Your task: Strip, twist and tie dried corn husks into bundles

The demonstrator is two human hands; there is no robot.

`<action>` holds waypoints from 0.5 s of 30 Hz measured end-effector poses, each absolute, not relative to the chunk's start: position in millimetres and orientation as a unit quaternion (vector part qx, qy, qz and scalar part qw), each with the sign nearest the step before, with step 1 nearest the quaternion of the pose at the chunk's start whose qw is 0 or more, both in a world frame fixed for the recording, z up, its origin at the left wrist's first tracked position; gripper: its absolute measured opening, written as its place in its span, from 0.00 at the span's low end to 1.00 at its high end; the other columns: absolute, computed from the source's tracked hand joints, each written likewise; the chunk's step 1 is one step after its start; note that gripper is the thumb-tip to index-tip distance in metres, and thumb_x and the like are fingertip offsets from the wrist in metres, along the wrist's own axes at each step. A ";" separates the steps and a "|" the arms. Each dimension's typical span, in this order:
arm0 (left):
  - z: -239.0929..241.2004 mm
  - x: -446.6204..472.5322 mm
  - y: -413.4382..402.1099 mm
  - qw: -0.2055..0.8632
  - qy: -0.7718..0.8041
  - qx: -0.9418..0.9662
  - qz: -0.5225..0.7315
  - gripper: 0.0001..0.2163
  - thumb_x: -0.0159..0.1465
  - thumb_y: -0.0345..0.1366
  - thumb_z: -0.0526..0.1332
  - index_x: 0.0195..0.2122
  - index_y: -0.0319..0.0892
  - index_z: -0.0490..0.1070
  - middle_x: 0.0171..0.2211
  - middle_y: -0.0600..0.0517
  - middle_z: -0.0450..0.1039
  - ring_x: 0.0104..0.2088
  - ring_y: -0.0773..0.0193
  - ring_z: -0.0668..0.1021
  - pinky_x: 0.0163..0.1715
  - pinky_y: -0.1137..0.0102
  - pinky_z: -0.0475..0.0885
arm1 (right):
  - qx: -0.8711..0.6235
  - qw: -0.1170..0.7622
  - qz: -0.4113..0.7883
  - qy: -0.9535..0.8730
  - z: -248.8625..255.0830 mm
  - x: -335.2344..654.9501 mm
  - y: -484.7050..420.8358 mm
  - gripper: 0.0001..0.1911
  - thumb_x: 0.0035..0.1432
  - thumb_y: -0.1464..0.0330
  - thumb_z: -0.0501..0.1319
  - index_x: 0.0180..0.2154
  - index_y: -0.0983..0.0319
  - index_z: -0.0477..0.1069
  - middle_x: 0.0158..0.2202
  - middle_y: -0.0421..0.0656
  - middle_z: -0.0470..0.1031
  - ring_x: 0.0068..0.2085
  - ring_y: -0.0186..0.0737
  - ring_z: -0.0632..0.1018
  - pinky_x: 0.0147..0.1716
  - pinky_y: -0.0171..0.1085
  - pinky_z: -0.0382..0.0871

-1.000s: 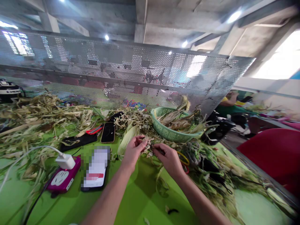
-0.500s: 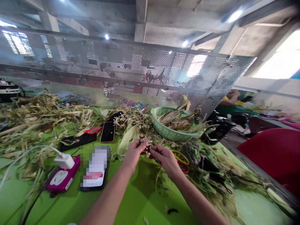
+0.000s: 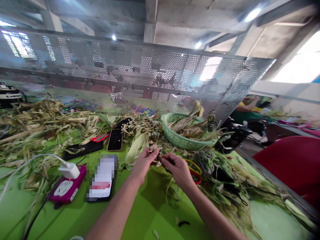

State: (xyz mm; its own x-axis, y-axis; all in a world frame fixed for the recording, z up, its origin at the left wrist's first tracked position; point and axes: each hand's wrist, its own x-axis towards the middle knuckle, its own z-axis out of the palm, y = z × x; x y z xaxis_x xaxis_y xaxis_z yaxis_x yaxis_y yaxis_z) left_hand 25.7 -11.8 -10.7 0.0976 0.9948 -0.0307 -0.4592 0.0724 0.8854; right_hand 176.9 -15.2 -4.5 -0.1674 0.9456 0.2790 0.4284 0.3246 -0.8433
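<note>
My left hand [image 3: 143, 162] and my right hand [image 3: 176, 167] meet over the green table [image 3: 147, 213], both pinched on a small bundle of dried corn husk strips [image 3: 157, 154] held between them. Loose strands hang from it toward the table. A pale unhusked corn cob [image 3: 136, 149] lies just left of my left hand. Yellow and red rings [image 3: 193, 170] lie right behind my right hand.
A green basket [image 3: 183, 141] of husks stands behind the hands. Husk piles [image 3: 45, 123] cover the left and right of the table. Phones [image 3: 115, 140] [image 3: 102, 178], a magenta power strip [image 3: 66, 188] with white plug, and a perforated metal screen [image 3: 140, 80] at the back.
Both hands have risen slightly with the husk bundle and drawn closer together; the view has tipped a little. Nothing else has moved.
</note>
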 end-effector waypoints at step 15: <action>-13.4 27.1 -10.3 0.625 0.351 0.400 0.571 0.13 0.54 0.42 0.67 0.38 0.42 0.74 0.37 0.48 0.77 0.35 0.60 0.76 0.37 0.66 0.71 | -0.503 0.412 0.254 -0.717 -7.0 183.6 -8.9 0.13 0.58 0.59 0.59 0.28 0.62 0.70 0.24 0.38 0.70 0.27 0.35 0.68 0.26 0.32 0.60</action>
